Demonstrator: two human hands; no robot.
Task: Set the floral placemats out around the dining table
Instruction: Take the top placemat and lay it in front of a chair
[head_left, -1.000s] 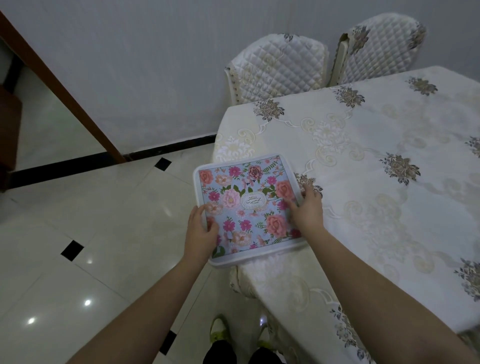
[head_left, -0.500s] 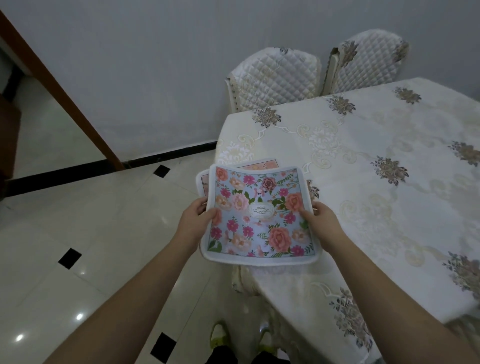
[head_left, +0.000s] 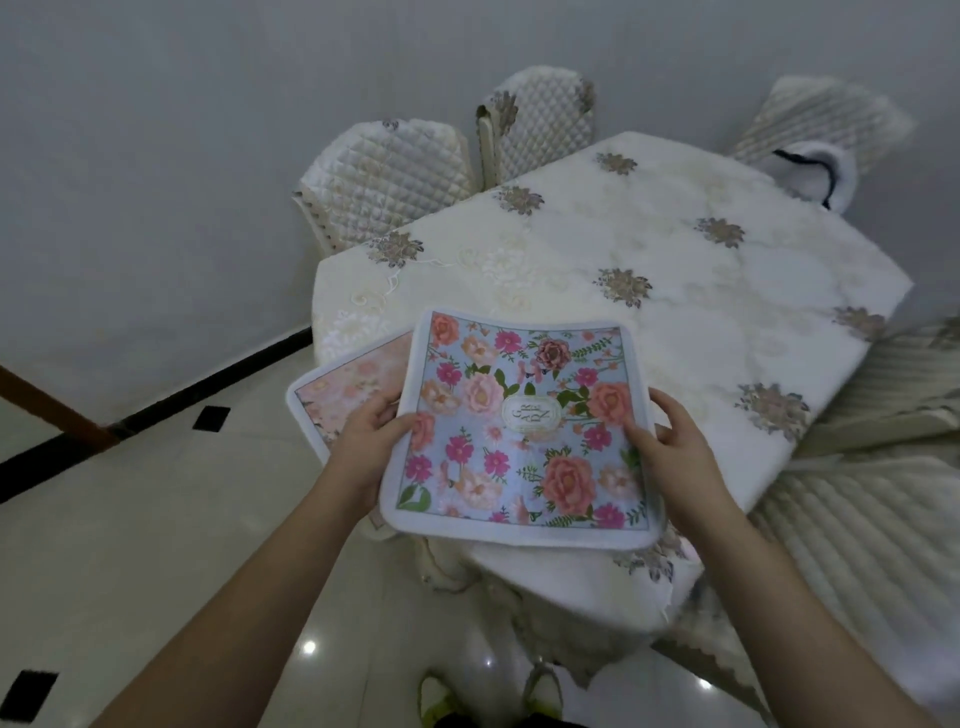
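Observation:
A blue floral placemat (head_left: 519, 431) with a white border is lifted above the near corner of the dining table (head_left: 649, 270), sagging a little in the middle. My left hand (head_left: 371, 441) grips its left edge with the thumb on top. My right hand (head_left: 670, 447) grips its right edge. Under it, a pink floral placemat (head_left: 348, 389) lies on the table corner and sticks out to the left past the table edge; most of it is hidden by the blue one and my left hand.
The table wears a cream embroidered cloth. Two quilted chairs (head_left: 384, 171) stand at its far side against the wall, another chair (head_left: 821, 130) at the far right and one (head_left: 878, 467) at the near right. Glossy tiled floor (head_left: 130, 545) lies to the left.
The blue placemat has been lifted off the stack and carried right, uncovering the pink placemat below. My view has swung right, showing more of the table and chairs.

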